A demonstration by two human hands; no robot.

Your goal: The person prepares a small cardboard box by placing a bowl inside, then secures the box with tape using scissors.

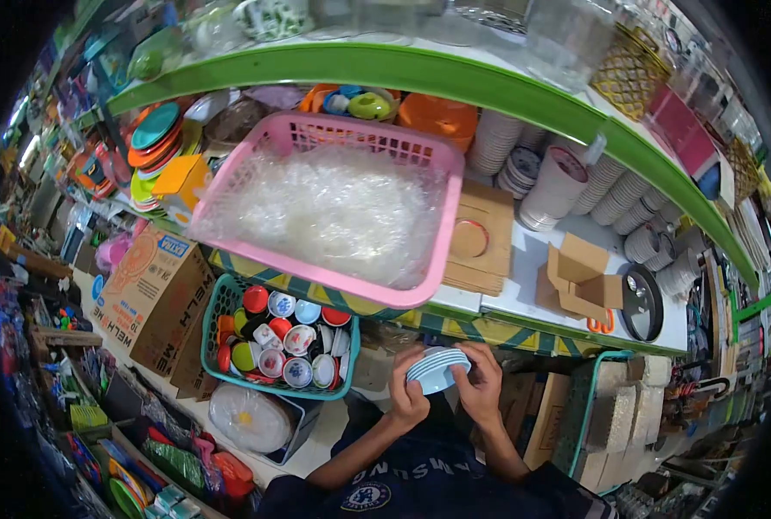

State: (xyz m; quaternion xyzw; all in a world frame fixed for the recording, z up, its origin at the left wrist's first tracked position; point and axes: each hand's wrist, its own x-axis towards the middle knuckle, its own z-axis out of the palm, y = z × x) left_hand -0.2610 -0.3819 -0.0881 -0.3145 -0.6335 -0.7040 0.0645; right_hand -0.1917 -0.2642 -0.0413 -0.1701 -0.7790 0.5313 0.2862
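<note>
A short stack of small light-blue saucers [438,370] is held up in front of my chest, tilted toward me. My left hand [408,387] is closed on its left edge, thumb and fingers at the rims. On the opposite side my right hand [481,382] grips the same stack, with the thumb over the front of the nearest saucer. Left of my hands, a teal basket [211,342] holds several small bowls and cups [298,340] in red, white, green and other colours. The shelf edge is just beyond my fingers.
A pink basket [377,297] of clear plastic wrap sits on the shelf. To its right are flat cardboard [485,216], an open small carton [578,281], orange-handled scissors [607,322], a black ring-shaped item [642,303] and stacked cups [558,186]. A large cardboard box [156,298] stands left.
</note>
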